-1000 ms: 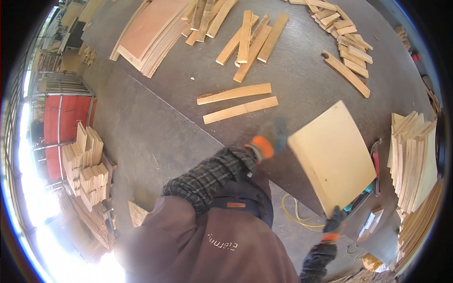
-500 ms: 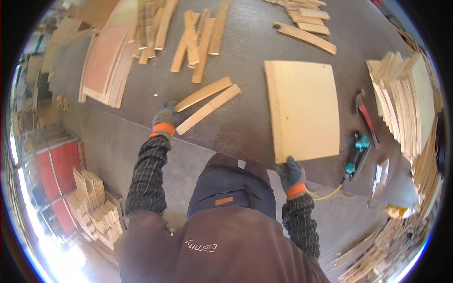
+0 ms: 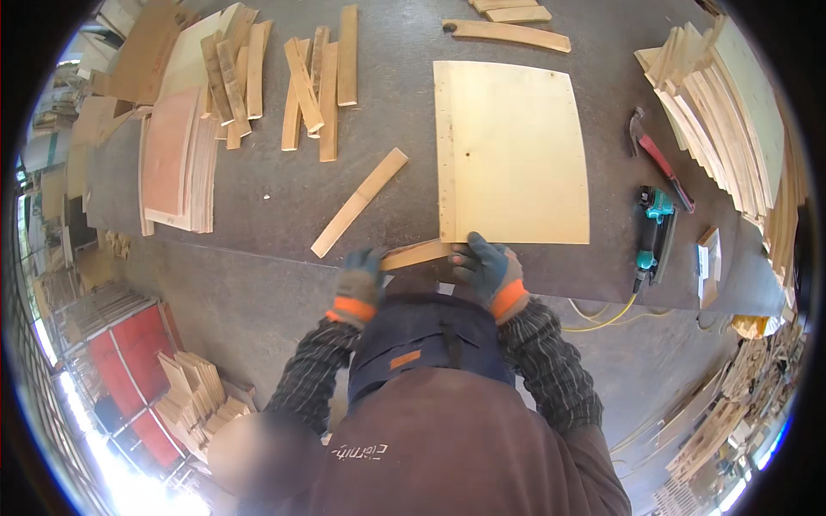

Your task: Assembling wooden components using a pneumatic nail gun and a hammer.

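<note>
A narrow wooden strip spans the gap between my hands at the table's front edge. My left hand, in a grey-blue glove with an orange cuff, is closed on the strip's left end. The fingers of my right hand, gloved alike, close around its right end, right at the lower left corner of a pale plywood panel. That panel lies flat, with a strip along its left side. Another loose wooden strip lies slantwise beyond my left hand.
A red-handled hammer and a teal nail gun with a yellow hose lie right of the panel. Stacked boards stand at the right edge and the left. Several loose strips lie at the back left.
My left hand has taken one of the two slanted strips and brought it right, to the table's front edge. My right hand has shifted left along the panel's corner onto the strip.
</note>
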The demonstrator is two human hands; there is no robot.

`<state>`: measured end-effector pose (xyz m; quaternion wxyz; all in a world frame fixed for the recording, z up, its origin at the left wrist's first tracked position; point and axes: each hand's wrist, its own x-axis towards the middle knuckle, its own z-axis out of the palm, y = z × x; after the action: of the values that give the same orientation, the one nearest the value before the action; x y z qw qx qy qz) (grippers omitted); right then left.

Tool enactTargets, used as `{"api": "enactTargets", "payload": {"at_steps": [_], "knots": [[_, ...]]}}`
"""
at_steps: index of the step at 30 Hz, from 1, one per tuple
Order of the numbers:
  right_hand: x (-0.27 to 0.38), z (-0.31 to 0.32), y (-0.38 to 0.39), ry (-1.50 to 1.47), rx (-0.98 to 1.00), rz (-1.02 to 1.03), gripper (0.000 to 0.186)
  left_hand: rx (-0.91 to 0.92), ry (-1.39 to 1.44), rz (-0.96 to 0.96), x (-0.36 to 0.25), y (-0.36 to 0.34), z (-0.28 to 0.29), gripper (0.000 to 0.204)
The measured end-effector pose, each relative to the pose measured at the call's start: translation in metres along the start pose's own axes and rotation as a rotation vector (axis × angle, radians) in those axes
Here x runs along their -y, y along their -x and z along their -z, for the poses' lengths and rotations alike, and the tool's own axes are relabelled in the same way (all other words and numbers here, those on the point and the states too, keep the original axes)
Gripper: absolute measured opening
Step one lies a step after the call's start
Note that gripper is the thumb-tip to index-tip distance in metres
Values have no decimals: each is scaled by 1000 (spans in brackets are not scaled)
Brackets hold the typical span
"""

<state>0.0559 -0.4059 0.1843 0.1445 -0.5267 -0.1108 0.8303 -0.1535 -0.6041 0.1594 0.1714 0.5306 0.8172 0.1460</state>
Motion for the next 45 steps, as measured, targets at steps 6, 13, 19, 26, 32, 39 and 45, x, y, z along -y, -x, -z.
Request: {"api": "enactTargets", "payload": {"at_steps": [6,13,19,26,32,39,45], "knots": [[14,2,6,659,68,16,29,-74,85,-99,-33,-57,-46,48],[54,165,-9,1450,-598,1106,57,-102,109,90,-18,-53,-48,52],[69,168,-38,1402,-428,794,61,-192,291,59,-11,-93,-54,37],[58,184,-53,1526,-465,813,53,-184,342,36,-16,-93,-57,34],[62,175,-43,1231,-358,918,60,-71,280,-24,8,-107,-55,37],[58,174,-49,1091,-363,816,63,4,354,-58,8,-115,-45,43],[56,156,-36,994,-393,762,65,-12,311,-97,17,-109,-46,44]]}}
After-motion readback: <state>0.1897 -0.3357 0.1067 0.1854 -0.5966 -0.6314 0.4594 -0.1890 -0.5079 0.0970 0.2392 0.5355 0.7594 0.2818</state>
